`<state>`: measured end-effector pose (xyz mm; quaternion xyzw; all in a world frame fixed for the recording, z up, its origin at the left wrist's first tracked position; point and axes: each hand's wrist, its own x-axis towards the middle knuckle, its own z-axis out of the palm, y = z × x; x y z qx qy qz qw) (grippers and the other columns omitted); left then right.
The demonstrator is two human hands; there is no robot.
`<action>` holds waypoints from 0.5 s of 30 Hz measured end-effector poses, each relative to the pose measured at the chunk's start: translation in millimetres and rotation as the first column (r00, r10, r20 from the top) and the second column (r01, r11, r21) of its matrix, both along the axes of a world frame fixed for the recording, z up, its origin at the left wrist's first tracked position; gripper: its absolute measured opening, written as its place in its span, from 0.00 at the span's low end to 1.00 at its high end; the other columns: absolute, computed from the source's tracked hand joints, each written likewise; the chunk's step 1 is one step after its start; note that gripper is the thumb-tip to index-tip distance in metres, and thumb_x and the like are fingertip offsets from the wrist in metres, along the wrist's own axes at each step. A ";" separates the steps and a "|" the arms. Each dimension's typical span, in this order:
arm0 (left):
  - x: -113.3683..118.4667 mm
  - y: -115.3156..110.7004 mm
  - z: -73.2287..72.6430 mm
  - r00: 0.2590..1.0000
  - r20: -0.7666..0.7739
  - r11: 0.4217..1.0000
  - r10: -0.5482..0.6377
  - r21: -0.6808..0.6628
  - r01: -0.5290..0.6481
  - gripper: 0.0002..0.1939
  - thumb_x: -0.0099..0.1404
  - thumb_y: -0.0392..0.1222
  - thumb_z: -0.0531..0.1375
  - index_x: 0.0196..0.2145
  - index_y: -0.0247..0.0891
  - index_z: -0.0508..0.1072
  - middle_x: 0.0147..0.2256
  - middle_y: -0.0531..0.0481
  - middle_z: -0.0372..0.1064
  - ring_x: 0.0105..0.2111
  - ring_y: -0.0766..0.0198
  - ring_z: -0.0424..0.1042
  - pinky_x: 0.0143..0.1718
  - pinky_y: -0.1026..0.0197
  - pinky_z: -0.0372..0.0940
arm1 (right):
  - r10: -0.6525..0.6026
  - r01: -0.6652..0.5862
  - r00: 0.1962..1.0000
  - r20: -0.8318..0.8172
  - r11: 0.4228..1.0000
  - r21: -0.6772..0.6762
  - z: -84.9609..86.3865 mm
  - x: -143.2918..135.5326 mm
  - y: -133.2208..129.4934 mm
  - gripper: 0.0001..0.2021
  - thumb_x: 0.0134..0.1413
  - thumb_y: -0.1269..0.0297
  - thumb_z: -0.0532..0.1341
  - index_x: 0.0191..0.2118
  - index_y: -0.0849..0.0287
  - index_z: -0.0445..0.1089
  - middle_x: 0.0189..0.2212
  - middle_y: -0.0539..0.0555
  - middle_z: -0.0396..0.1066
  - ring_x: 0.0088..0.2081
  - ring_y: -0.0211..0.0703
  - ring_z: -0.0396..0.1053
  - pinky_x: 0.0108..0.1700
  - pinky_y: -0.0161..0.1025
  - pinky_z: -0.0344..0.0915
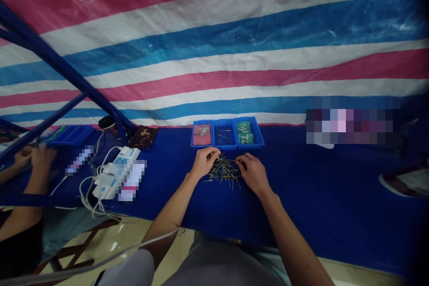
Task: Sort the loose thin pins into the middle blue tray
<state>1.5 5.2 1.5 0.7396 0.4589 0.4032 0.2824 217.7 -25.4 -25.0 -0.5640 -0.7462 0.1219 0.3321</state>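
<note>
On the blue table, a loose pile of thin metal pins lies between my two hands. My left hand is at the pile's upper left, thumb and fingers pinched on something small that I cannot make out. At the right edge of the pile my right hand pinches the end of a thin pin. Just beyond the hands stands a blue three-part tray. Its left part holds a pink card, the middle part a few metal pins, the right part a green packet with small pieces.
A white power strip with cables lies on the table at the left, near a dark packet. Another person's hands work at the far left, behind a blue metal frame. Striped sheeting hangs behind.
</note>
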 end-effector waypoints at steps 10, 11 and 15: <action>1.0 -2.6 1.7 0.995 -0.042 0.993 -0.091 0.073 0.094 0.15 0.70 0.49 0.58 0.44 0.36 0.78 0.30 0.49 0.72 0.23 0.69 0.64 0.30 0.65 0.61 | 0.081 -0.074 0.985 -0.151 0.996 0.055 33.5 -7.9 -2.5 0.10 0.66 0.63 0.54 0.39 0.55 0.73 0.36 0.55 0.73 0.36 0.45 0.71 0.39 0.40 0.64; 0.6 -2.5 1.7 0.994 -0.051 0.992 -0.098 0.075 0.102 0.15 0.70 0.49 0.59 0.44 0.36 0.78 0.30 0.49 0.72 0.24 0.68 0.64 0.30 0.65 0.61 | 0.086 -0.076 0.984 -0.156 0.995 0.068 38.0 -10.6 -0.8 0.10 0.66 0.63 0.54 0.39 0.55 0.73 0.36 0.55 0.73 0.36 0.45 0.71 0.40 0.40 0.64; -0.5 -1.8 0.7 0.993 -0.069 0.991 -0.094 0.088 0.100 0.14 0.71 0.47 0.57 0.40 0.35 0.79 0.31 0.47 0.73 0.26 0.67 0.67 0.31 0.64 0.62 | 0.144 -0.126 0.970 -0.195 0.987 0.102 44.0 -20.3 6.0 0.09 0.65 0.64 0.55 0.38 0.55 0.72 0.35 0.55 0.73 0.35 0.44 0.71 0.40 0.40 0.65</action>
